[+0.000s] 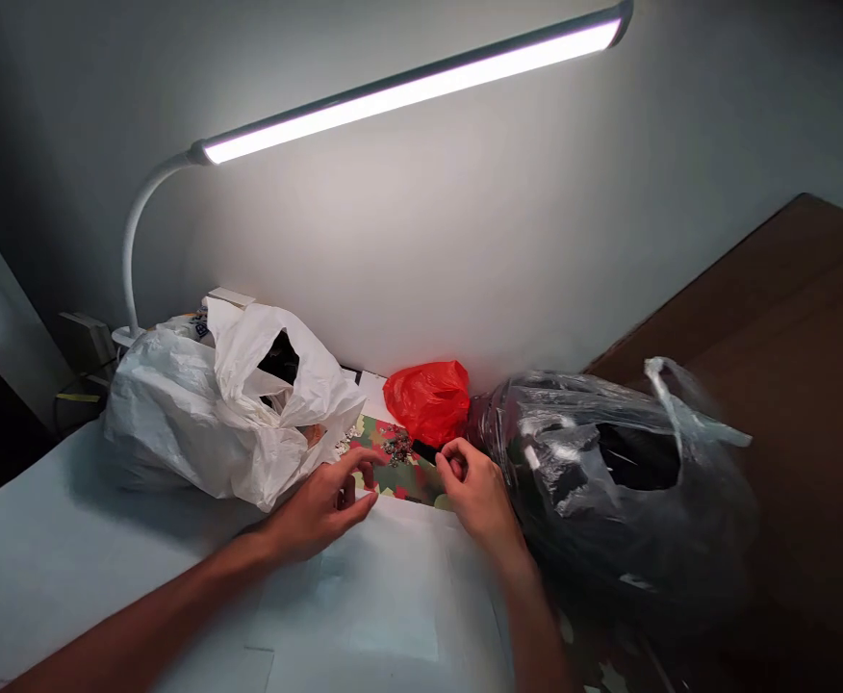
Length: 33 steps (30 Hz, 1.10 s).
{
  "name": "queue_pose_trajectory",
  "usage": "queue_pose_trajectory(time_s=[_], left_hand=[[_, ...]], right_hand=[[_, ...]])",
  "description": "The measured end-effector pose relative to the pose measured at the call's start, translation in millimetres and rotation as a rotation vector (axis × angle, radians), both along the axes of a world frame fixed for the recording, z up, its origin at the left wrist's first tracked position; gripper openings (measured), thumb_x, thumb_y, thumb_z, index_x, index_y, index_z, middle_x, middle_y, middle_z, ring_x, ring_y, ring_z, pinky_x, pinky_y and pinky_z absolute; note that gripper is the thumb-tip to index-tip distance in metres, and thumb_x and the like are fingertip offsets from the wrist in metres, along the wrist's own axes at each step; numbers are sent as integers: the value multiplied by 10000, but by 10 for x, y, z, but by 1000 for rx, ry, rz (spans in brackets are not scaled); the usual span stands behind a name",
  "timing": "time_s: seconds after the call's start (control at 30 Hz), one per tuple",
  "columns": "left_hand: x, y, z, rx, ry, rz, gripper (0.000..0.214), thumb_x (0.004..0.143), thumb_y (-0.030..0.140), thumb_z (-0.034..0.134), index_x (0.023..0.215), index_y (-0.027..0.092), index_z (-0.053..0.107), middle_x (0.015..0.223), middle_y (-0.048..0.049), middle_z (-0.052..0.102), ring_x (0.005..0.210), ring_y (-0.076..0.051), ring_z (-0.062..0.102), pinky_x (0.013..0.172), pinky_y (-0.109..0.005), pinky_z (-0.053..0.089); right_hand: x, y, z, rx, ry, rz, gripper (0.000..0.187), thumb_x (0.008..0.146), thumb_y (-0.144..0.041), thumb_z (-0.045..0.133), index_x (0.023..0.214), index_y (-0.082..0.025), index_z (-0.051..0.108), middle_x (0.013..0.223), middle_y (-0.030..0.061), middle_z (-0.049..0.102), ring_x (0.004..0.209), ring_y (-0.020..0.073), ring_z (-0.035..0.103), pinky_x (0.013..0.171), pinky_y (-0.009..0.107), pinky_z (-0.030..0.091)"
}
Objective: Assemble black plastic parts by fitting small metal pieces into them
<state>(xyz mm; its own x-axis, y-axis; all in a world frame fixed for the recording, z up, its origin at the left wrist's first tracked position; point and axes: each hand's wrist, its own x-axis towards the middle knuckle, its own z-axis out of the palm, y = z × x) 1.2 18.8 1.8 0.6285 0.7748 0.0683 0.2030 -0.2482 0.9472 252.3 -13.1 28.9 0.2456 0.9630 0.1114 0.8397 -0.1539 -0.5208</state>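
My left hand [327,505] rests on the white table [104,539], fingers curled with the fingertips at the edge of a camouflage-patterned mat [399,476]. My right hand [475,491] pinches a small black piece [425,450] just above that mat. A little pile of tiny metallic parts [396,445] lies on the mat between the two hands.
A white plastic bag [212,419] sits at the left, a red bag [428,399] behind the mat, a clear bag of dark items [609,472] at the right. A gooseneck LED lamp [407,91] shines overhead. Brown wooden surface [789,346] at right.
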Motion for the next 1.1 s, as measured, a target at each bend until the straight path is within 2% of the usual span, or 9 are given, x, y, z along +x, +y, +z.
queue_pose_trajectory(time_s=[0.1, 0.2, 0.27, 0.37, 0.43, 0.5, 0.67, 0.83, 1.1], left_hand=[[-11, -14, -4, 56, 26, -15, 552, 987, 402, 662, 1504, 301, 494, 1041, 19, 592, 680, -84, 478, 636, -211, 426], [-30, 1, 14, 124, 34, -56, 591, 971, 441, 710, 1507, 310, 498, 1223, -24, 616, 822, -113, 583, 731, -230, 484], [-38, 12, 25, 166, 40, -111, 432, 1017, 452, 648, 1403, 269, 584, 1241, -47, 668, 962, -163, 644, 815, -259, 501], [-34, 13, 16, 221, 99, -125, 326, 1095, 466, 499, 1274, 238, 648, 1119, -45, 734, 966, -189, 673, 845, -287, 479], [-22, 4, -6, 219, 118, -87, 344, 1109, 479, 452, 1257, 229, 636, 1039, -35, 731, 905, -183, 666, 816, -286, 466], [-9, -8, -28, 200, 127, -55, 342, 1113, 477, 423, 1223, 220, 620, 914, -13, 706, 822, -174, 647, 771, -277, 455], [-16, -50, -50, 185, 174, -27, 318, 1081, 498, 473, 1217, 228, 572, 693, 49, 595, 619, -159, 555, 661, -264, 402], [-47, -74, -30, 202, 217, -87, 312, 1071, 515, 481, 1194, 243, 570, 670, 55, 552, 582, -153, 504, 622, -262, 343], [-43, -37, -8, 210, 247, -111, 305, 1069, 536, 477, 1137, 249, 559, 679, 51, 515, 608, -158, 481, 621, -268, 328]], right_hand=[[-113, -103, 191, -29, 269, 254, 280, 985, -427, 570, 796, -221, 576, 681, -37, 503, 623, 145, 468, 583, 271, 348], [-280, -213, 280, -124, 501, 482, 294, 987, -448, 606, 804, -220, 571, 711, -41, 488, 642, 132, 425, 578, 266, 320], [-380, -264, 265, -125, 557, 500, 289, 1014, -466, 593, 859, -221, 604, 745, -32, 534, 662, 136, 468, 596, 265, 357], [-482, -330, 189, -16, 581, 355, 306, 1022, -524, 608, 1131, -238, 625, 865, -8, 655, 701, 158, 591, 626, 276, 450], [-553, -406, 135, 103, 549, 205, 371, 1013, -544, 630, 1225, -243, 585, 907, 5, 689, 719, 175, 642, 622, 283, 482], [-681, -539, 72, 191, 478, 151, 282, 1031, -505, 620, 1122, -238, 613, 875, 8, 690, 709, 173, 647, 610, 279, 481], [-1350, -1080, -256, 183, 270, 492, 126, 996, -223, 690, 879, -238, 645, 821, -1, 683, 750, 188, 643, 651, 297, 482], [-1969, -1406, -583, 261, -63, 442, 377, 749, -196, 914, 937, -224, 588, 870, 48, 679, 755, 283, 613, 646, 411, 495], [-2021, -1364, -642, 231, -183, 393, 340, 796, -178, 826, 994, -223, 553, 916, 72, 647, 780, 310, 591, 678, 475, 511]])
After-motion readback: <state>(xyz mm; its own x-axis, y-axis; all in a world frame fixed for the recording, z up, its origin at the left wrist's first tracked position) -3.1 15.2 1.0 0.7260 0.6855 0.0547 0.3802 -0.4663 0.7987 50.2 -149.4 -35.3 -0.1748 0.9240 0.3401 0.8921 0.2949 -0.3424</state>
